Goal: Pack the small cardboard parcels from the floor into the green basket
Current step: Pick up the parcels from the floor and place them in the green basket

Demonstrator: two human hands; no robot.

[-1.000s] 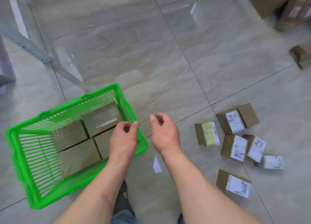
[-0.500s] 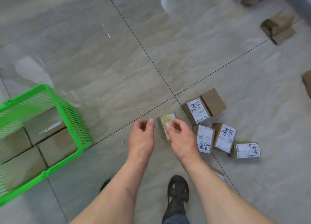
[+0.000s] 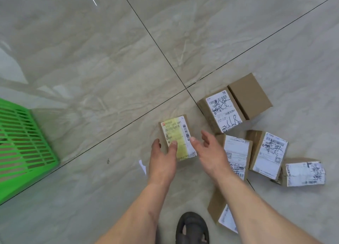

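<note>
While both hands close on the yellow-labelled parcel (image 3: 176,139) on the floor, its long axis runs away from the person; the left hand (image 3: 162,159) seems to pinch its near edge, the right hand (image 3: 211,152) spread just beside. Far left: the green basket (image 3: 27,148).

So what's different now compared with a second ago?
Both hands have left the green basket and swung right to the yellow-labelled parcel. The left hand now grips it; the right hand is open beside it. The other parcels lie where they were.
</note>
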